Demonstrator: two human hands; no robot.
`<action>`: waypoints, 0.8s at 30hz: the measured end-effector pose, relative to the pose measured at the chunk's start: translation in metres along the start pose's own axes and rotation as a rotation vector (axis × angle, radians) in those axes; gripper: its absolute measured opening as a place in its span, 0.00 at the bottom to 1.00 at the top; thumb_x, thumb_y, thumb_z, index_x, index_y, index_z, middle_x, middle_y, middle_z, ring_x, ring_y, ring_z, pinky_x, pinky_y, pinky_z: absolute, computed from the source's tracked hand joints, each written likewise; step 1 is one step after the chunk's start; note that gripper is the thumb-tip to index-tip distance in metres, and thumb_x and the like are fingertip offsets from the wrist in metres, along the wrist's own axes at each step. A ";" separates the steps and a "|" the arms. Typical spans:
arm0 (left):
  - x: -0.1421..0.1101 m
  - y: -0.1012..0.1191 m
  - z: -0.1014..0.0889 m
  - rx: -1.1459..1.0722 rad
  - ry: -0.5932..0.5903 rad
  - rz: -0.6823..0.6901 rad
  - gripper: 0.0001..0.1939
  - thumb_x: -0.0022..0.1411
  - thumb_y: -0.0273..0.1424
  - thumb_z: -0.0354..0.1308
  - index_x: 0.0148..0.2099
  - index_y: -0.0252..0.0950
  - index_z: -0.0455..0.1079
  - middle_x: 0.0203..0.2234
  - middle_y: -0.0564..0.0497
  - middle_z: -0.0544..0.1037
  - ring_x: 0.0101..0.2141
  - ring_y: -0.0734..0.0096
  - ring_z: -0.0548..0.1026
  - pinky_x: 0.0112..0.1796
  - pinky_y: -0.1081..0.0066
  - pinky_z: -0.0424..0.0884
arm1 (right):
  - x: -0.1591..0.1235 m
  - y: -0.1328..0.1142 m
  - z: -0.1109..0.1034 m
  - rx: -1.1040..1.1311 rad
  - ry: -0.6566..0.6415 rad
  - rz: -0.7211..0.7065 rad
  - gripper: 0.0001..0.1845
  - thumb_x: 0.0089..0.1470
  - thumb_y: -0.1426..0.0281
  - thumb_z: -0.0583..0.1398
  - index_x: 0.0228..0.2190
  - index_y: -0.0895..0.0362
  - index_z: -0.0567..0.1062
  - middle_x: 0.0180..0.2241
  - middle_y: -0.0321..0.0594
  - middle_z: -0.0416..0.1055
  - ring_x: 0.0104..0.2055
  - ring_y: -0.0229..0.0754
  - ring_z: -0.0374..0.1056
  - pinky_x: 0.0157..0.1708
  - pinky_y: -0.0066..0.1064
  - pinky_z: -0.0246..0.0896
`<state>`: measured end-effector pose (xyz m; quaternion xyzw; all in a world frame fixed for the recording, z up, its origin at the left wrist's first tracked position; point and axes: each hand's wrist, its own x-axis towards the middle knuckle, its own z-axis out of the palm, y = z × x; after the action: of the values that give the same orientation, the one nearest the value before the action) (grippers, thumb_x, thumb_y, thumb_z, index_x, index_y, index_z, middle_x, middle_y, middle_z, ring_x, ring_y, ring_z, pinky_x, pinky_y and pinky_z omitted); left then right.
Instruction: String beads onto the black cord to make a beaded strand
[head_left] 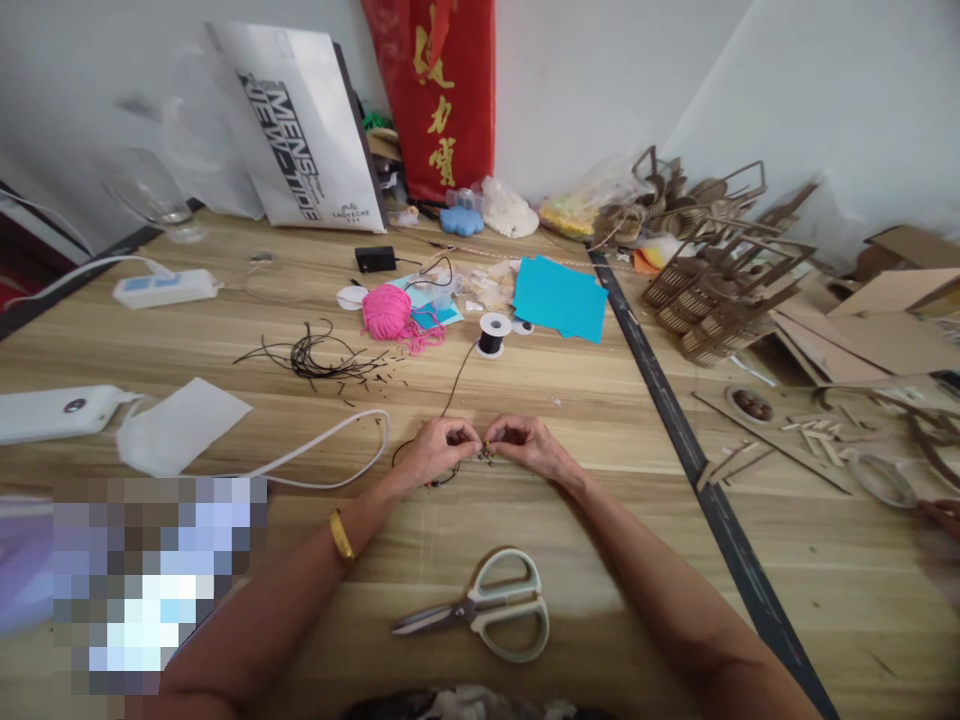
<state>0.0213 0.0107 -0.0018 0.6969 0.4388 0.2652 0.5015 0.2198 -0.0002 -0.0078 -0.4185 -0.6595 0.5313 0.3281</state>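
My left hand (pixel 439 450) is closed in a pinch on a thin black cord (pixel 457 384), which runs down from a white spool (pixel 495 328) and loops beside the wrist. My right hand (pixel 529 448) is pinching too, its fingertips almost touching the left ones. Tiny dark and gold-coloured beads (pixel 487 450) show between the two sets of fingertips, too small to make out fully. A few more specks of colour sit on the cord below my left hand. Closer to my body lie scissors (pixel 480 606) with pale handles, blades pointing left.
Cut black cords (pixel 304 355) lie left of the spool, near pink yarn (pixel 387 312) and blue sheets (pixel 559 300). A white cable (pixel 337 484) curves at left. Beyond the dark strip (pixel 667 390) stand brown wooden baskets (pixel 701 300) and a bowl of beads (pixel 750 405). Another person's hand (pixel 941 518) shows far right.
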 end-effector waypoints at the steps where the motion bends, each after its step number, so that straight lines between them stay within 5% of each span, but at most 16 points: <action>1: 0.000 0.000 0.000 0.000 0.002 0.001 0.07 0.52 0.30 0.57 0.29 0.31 0.74 0.23 0.51 0.76 0.25 0.75 0.70 0.28 0.76 0.64 | 0.000 0.000 0.000 0.003 -0.002 0.001 0.13 0.49 0.62 0.64 0.30 0.61 0.75 0.24 0.36 0.70 0.24 0.32 0.63 0.24 0.23 0.56; 24: -0.001 0.000 -0.001 -0.019 -0.017 -0.015 0.09 0.53 0.32 0.57 0.30 0.31 0.74 0.24 0.51 0.75 0.26 0.74 0.69 0.28 0.76 0.63 | -0.001 -0.003 0.000 0.024 0.002 0.008 0.14 0.48 0.62 0.64 0.29 0.61 0.75 0.24 0.36 0.70 0.24 0.32 0.63 0.25 0.23 0.56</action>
<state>0.0200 0.0108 -0.0013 0.6908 0.4373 0.2597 0.5139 0.2196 -0.0010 -0.0053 -0.4177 -0.6510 0.5402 0.3315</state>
